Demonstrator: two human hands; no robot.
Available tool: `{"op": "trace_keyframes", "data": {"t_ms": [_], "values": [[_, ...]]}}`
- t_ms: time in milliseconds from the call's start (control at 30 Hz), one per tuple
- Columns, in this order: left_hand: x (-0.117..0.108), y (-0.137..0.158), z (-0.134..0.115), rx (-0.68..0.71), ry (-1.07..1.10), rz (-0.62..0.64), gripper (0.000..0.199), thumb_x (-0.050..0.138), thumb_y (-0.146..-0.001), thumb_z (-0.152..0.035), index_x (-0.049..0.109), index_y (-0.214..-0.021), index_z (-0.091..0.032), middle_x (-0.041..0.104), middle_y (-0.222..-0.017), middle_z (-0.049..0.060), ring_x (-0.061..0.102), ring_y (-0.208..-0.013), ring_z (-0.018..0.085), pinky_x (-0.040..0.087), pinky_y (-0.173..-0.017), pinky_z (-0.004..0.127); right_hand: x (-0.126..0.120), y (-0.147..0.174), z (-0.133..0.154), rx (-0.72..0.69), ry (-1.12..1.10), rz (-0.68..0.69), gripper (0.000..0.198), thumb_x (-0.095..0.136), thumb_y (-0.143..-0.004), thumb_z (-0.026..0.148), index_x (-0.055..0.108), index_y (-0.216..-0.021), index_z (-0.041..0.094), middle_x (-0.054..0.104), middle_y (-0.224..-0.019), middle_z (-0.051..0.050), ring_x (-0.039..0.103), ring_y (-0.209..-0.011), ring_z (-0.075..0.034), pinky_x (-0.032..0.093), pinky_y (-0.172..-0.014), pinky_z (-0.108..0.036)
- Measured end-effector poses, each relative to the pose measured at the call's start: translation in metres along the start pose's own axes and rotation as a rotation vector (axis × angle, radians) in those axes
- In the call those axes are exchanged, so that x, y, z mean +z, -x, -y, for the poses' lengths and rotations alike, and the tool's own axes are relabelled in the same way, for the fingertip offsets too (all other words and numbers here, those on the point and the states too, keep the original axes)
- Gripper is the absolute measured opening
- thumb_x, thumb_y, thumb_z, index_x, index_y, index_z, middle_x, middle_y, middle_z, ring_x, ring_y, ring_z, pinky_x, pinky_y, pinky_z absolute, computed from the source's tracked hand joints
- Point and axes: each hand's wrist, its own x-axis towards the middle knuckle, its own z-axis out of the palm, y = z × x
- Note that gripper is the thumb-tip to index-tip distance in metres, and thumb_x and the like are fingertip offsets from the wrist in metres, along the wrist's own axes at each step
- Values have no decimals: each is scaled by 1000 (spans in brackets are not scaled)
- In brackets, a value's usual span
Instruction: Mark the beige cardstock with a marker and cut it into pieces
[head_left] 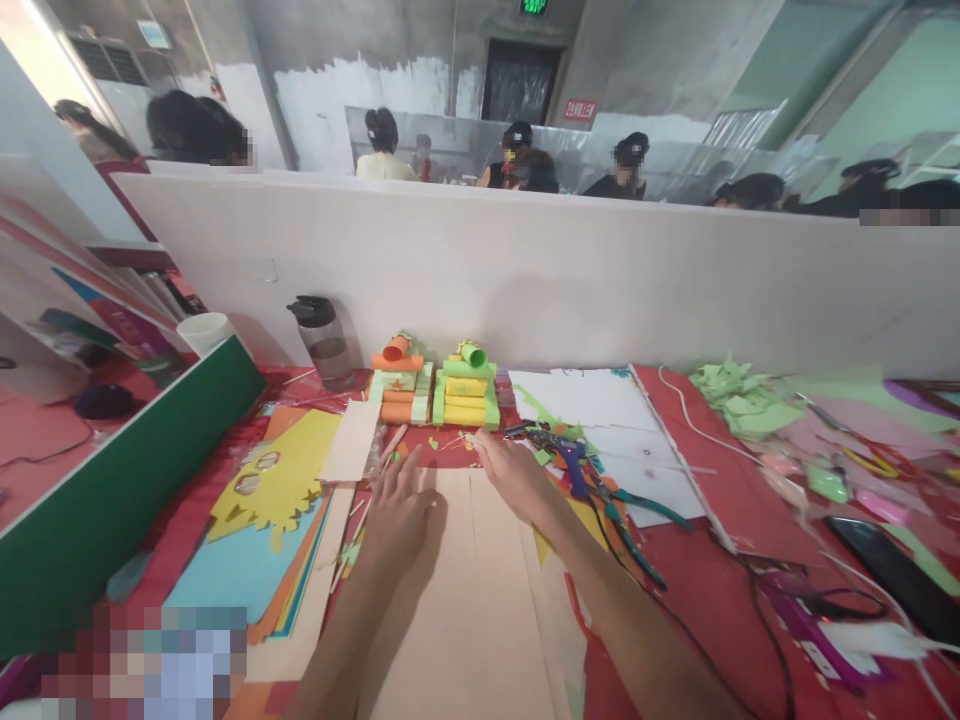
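My left hand rests with fingers spread over the left edge of a long cream sheet of card. My right hand reaches past the sheet's far right corner, its fingertips pressed together among small paper scraps; whatever they pinch is too small to make out. Just beyond stand two paper models built of rolled tubes, an orange and pale green one and a green and yellow one. A blue glue gun lies to the right of my right hand, with green-handled pliers beside it.
Coloured paper sheets, a yellow cut-out sheet and a green board lie left. A water bottle stands by the white partition. A black phone and cables are at right. People sit beyond the partition.
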Motion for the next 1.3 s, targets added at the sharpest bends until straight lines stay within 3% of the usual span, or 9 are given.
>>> {"op": "trace_keyframes", "data": {"t_ms": [333, 433, 533, 633, 767, 900, 1000, 1133, 1300], "values": [[-2, -7, -18, 84, 11, 260, 42, 44, -83, 1, 62, -116, -21, 66, -115, 9, 60, -106, 25, 47, -86, 38, -1, -2, -9, 1, -129, 134, 47, 46, -100, 35, 43, -143, 18, 74, -98, -11, 68, -91, -26, 39, -73, -29], [0, -8, -23, 125, -48, 248, 51, 43, -85, -3, 53, -132, -21, 62, -122, 11, 58, -111, 28, 45, -87, 42, -2, 7, -16, 14, -445, 40, 42, 35, -99, 22, 52, -137, 23, 72, -101, -8, 67, -93, -22, 43, -77, -30], [4, -9, -24, 157, -43, 248, 56, 47, -84, -7, 48, -138, -20, 59, -125, 13, 56, -111, 29, 44, -87, 44, 7, 16, -13, 113, -928, -62, 36, 36, -98, 32, 63, -120, 21, 71, -96, -7, 65, -80, -19, 47, -69, -29], [5, -9, -24, 121, 2, 199, 45, 47, -88, -13, 53, -131, -24, 59, -119, 10, 55, -106, 28, 43, -86, 42, 25, 22, -1, 255, -1424, -108, 36, 43, -92, 41, 62, -113, 18, 71, -90, -8, 64, -69, -18, 48, -61, -28], [-2, -12, -25, 82, 88, 189, 31, 51, -93, -26, 57, -122, -28, 59, -113, 8, 55, -101, 26, 43, -83, 39, 44, 24, 10, 366, -1687, -89, 37, 57, -80, 40, 59, -111, 20, 72, -90, -9, 67, -75, -20, 47, -59, -27], [-7, -15, -24, 67, 131, 215, 32, 55, -92, -30, 57, -124, -31, 58, -111, 6, 55, -98, 25, 43, -78, 37, 53, 25, 9, 403, -1670, -134, 39, 67, -80, 46, 59, -108, 21, 70, -83, -6, 62, -66, -17, 43, -53, -24], [-6, -17, -24, 50, 145, 221, 29, 54, -92, -29, 58, -120, -31, 58, -109, 6, 54, -96, 24, 42, -77, 36, 55, 30, 8, 391, -1409, -158, 39, 55, -90, 53, 65, -107, 19, 66, -75, -4, 56, -57, -15, 42, -49, -25], [-2, -18, -22, 42, 147, 233, 23, 52, -93, -31, 58, -115, -30, 57, -107, 5, 53, -92, 24, 41, -75, 36, 53, 37, 8, 307, -997, -246, 28, 53, -93, 44, 70, -100, 22, 70, -84, -6, 66, -84, -21, 51, -70, -28], [-1, -20, -21, 31, 143, 247, 24, 54, -92, -30, 57, -115, -31, 57, -108, 5, 53, -93, 24, 40, -76, 37, 53, 37, 8, 335, -857, -190, 17, 55, -92, 39, 61, -93, 23, 70, -78, -2, 64, -69, -17, 48, -60, -23]]}}
